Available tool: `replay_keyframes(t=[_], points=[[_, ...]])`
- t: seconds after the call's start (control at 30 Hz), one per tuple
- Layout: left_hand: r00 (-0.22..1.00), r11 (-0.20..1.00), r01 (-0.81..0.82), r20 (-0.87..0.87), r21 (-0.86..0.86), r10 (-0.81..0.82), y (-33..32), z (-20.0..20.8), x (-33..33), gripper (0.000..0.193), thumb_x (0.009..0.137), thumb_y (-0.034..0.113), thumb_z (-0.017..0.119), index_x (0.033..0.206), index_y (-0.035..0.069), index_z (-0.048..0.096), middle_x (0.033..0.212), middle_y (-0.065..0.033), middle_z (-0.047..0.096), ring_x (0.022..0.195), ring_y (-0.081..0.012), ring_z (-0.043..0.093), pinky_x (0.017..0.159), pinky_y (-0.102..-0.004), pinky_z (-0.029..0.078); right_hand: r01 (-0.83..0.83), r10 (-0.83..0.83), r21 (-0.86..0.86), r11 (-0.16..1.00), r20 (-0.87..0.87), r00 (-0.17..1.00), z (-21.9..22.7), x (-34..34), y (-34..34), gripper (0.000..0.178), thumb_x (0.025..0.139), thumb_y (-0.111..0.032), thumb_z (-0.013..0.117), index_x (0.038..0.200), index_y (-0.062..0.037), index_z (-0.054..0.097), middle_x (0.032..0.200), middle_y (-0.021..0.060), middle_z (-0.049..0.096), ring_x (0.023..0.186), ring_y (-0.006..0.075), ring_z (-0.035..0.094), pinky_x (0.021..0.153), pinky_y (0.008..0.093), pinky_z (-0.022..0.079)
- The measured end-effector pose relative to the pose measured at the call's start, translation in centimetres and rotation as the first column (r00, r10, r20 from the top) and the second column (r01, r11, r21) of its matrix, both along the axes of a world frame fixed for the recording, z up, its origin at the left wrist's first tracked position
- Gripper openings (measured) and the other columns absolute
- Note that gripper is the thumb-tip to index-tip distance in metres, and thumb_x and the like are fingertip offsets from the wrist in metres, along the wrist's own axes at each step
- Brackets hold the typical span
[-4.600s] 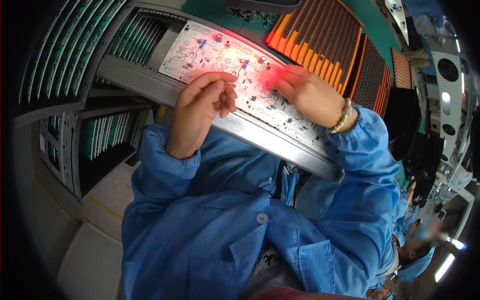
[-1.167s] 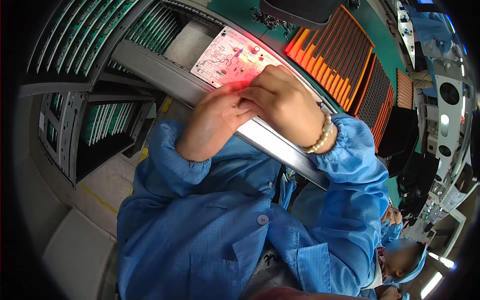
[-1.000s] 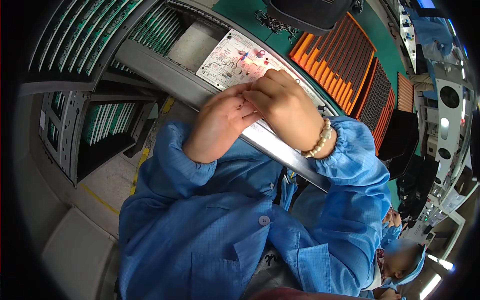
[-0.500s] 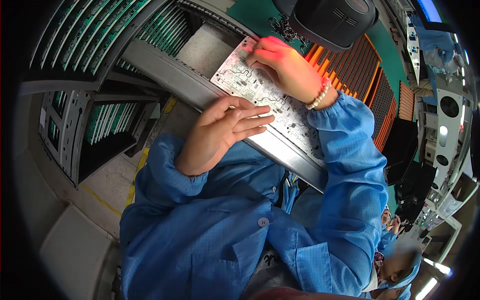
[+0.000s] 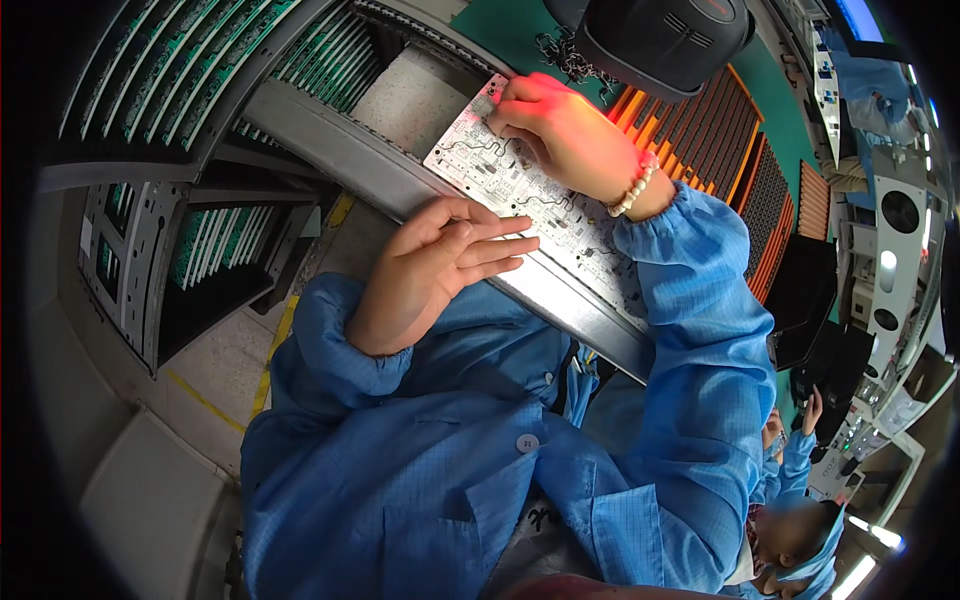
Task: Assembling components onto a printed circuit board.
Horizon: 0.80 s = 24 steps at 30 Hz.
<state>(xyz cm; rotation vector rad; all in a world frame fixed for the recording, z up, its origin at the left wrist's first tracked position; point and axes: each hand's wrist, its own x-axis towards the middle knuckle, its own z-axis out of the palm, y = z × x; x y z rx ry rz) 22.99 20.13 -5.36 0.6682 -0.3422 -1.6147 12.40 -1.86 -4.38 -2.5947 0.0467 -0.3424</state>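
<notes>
A white circuit board (image 5: pixel 535 195) with dark printed lines and small parts lies at a slant before me, along a metal rail (image 5: pixel 350 155). Over its far left end is my right hand (image 5: pixel 575 145), fingers curled down and pinched together; whatever they may hold is hidden. Red light falls on its knuckles, and a beaded bracelet circles the wrist. My left hand (image 5: pixel 425 275) hovers by the board's near edge, palm turned partly up and fingers stretched out, with nothing in it. Two fingertips overlap the board in view; I cannot tell whether they touch it.
Racks of upright green boards (image 5: pixel 185 75) fill the left, with a lower rack (image 5: pixel 220 245) beneath. Beyond the board are a black device (image 5: pixel 665 40), a heap of small dark parts (image 5: pixel 575 65) and orange-edged trays (image 5: pixel 690 135) on a green mat. Another person (image 5: pixel 795 530) sits at lower right.
My left hand has drawn back slightly to the left. My right hand has shifted a touch left, still pinched over the board. At lower right the other person has raised a hand.
</notes>
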Motion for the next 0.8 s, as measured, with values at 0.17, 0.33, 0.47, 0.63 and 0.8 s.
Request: replay_keyframes(t=[0.17, 0.33, 0.47, 0.63, 0.8], points=[[1.000, 1.000, 0.007, 0.001, 0.000, -0.007, 0.0, 0.0, -0.1, 0.022, 0.107, 0.018, 0.037, 0.118, 0.002, 0.047, 0.136, -0.0292, 0.052, 0.128, -0.0411, 0.053, 0.108, -0.0480, 0.042, -0.008, 0.008, 0.005, 1.000, -0.009, 1.000, 0.0, -0.1, -0.1, 0.016, 0.077, 0.002, 0.069, 0.092, -0.0028, 0.065, 0.090, 0.0101, 0.059, 0.090, 0.0305, 0.060, 0.079, 0.0384, 0.052], [1.000, 1.000, 0.007, 0.010, 0.011, -0.007, -0.1, 0.2, -0.3, 0.022, 0.107, 0.018, 0.037, 0.117, 0.002, 0.048, 0.136, -0.0291, 0.052, 0.128, -0.0408, 0.053, 0.109, -0.0482, 0.041, -0.015, 0.013, -0.037, 0.999, -0.048, 0.999, 0.4, -0.4, -0.2, 0.018, 0.077, 0.001, 0.070, 0.094, -0.0027, 0.066, 0.090, 0.0103, 0.060, 0.088, 0.0307, 0.060, 0.078, 0.0382, 0.052], [1.000, 0.999, 0.002, 0.002, 0.033, -0.002, -0.1, 0.4, -0.6, 0.022, 0.107, 0.019, 0.038, 0.117, 0.002, 0.048, 0.136, -0.0288, 0.052, 0.128, -0.0404, 0.053, 0.109, -0.0484, 0.042, -0.066, 0.060, -0.152, 0.986, -0.040, 0.997, 0.8, -1.2, -0.7, 0.018, 0.078, -0.001, 0.070, 0.095, -0.0034, 0.067, 0.092, 0.0103, 0.062, 0.086, 0.0305, 0.060, 0.078, 0.0381, 0.052], [0.997, 1.000, 0.013, -0.071, 0.023, -0.011, -0.3, 0.8, -1.7, 0.029, 0.107, 0.025, 0.037, 0.120, 0.002, 0.050, 0.136, -0.0268, 0.052, 0.130, -0.0390, 0.051, 0.109, -0.0468, 0.041, 0.005, 0.003, -0.140, 0.990, 0.059, 0.998, 3.5, -3.6, 1.8, 0.016, 0.076, -0.008, 0.069, 0.091, -0.0029, 0.069, 0.091, 0.0104, 0.062, 0.085, 0.0297, 0.060, 0.077, 0.0385, 0.051], [0.909, 0.989, 0.123, -0.408, 0.082, -0.079, -1.9, 1.1, -5.1, 0.042, 0.107, 0.035, 0.036, 0.125, -0.001, 0.050, 0.126, -0.0191, 0.058, 0.125, -0.0288, 0.055, 0.107, -0.0439, 0.043, -0.013, 0.021, -0.144, 0.990, 0.051, 0.998, 6.3, -8.0, 8.1, 0.023, 0.069, -0.013, 0.066, 0.089, -0.0021, 0.069, 0.092, 0.0092, 0.063, 0.085, 0.0259, 0.061, 0.074, 0.0361, 0.050]])
